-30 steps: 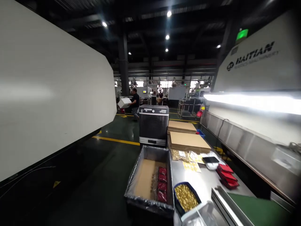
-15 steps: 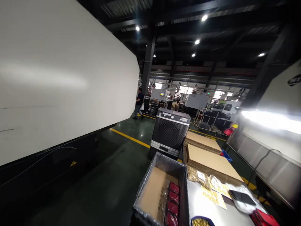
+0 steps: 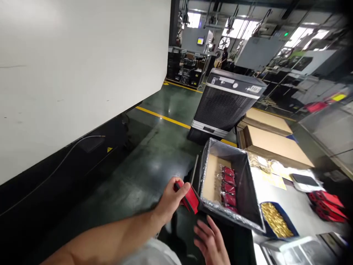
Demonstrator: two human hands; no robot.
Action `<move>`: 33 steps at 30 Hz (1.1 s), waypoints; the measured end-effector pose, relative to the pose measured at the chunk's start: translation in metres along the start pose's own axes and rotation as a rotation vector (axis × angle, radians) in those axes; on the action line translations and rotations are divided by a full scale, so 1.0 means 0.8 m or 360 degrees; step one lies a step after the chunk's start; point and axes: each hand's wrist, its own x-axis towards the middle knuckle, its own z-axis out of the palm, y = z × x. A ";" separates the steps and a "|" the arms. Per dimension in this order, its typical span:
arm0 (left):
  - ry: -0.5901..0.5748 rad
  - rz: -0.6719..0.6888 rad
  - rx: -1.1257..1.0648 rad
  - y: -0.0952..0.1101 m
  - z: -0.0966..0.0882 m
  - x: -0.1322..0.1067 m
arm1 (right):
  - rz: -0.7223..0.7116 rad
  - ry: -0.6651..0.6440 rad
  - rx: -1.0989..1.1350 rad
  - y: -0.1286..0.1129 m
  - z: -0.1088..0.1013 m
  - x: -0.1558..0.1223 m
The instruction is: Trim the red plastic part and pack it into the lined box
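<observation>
My left hand (image 3: 169,200) is closed around a red and black part (image 3: 188,197), held just left of a plastic-lined cardboard box (image 3: 249,217). Inside the box a column of red parts (image 3: 227,186) lies on a cardboard sheet. My right hand (image 3: 212,243) hangs lower, beneath the box's near corner, fingers spread and holding nothing. A blue bin of gold-coloured small pieces (image 3: 275,219) sits on the steel table (image 3: 292,206) to the right of the box.
A large white machine panel (image 3: 77,66) fills the left. A grey cooling unit (image 3: 227,101) and flat cardboard stacks (image 3: 273,141) stand behind the box. More red parts (image 3: 328,206) and a black tray (image 3: 303,180) lie on the table. Green floor with a yellow line (image 3: 162,117).
The view has swung down and left. Both my hands have come into view, the left holding a red part beside the box. The walking person in the distance is gone from view.
</observation>
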 end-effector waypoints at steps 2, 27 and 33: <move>0.0081 0.0054 0.0048 0.024 -0.032 -0.006 | -0.0171 -0.0198 0.0183 -0.015 0.067 0.028; 0.0560 0.1010 0.1122 0.274 -0.236 0.318 | 0.0038 -0.0956 0.0392 -0.283 0.407 0.532; 0.0449 0.1194 0.1114 0.315 -0.286 0.431 | -0.0073 -0.0872 0.0346 -0.324 0.471 0.624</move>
